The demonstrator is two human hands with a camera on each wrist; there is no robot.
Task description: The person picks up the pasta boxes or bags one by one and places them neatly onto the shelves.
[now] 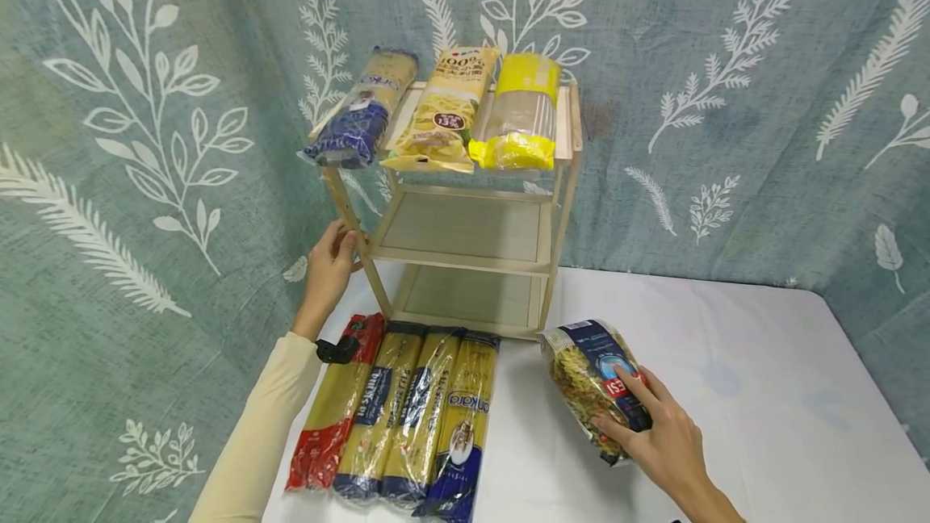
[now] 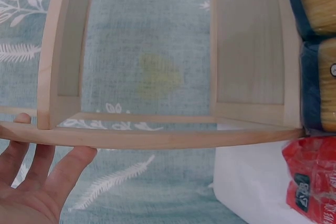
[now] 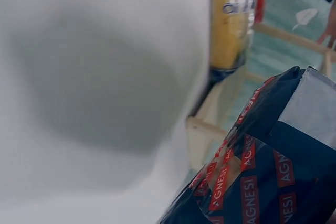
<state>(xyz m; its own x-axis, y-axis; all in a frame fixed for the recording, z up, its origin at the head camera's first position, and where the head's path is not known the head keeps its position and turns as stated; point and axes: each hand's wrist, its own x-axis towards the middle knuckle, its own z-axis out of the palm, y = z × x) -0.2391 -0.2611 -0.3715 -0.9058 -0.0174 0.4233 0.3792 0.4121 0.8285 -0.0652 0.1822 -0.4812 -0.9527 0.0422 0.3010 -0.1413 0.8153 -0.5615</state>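
- Head view: right hand [image 1: 664, 436] grips a pasta bag [image 1: 579, 376], thumb at the near edge, fingers spread across the printed front.
- Left hand [image 1: 333, 258] pinches the left post of a pale wooden rack [image 1: 465, 262]; left wrist view has thumb and fingertips touching the post.
- Right wrist view: bag fills lower right; can't tell the grip from there.
- Pasta bag: clear front with spiral pieces, dark blue label, red band; dark blue end repeats red AGNESI print.
- Bag is under the right fingers, tilted, far end toward the rack, just right of its front foot, over the white counter [image 1: 756, 410].
- Rack top, side by side: blue-ended pack [image 1: 361, 118], cream pack [image 1: 452, 107], yellow-ended pack [image 1: 519, 111].
- Counter, left of the bag, in a row: red-ended pack [image 1: 330, 410], two blue-labelled packs [image 1: 372, 403], ankara pack [image 1: 462, 406].
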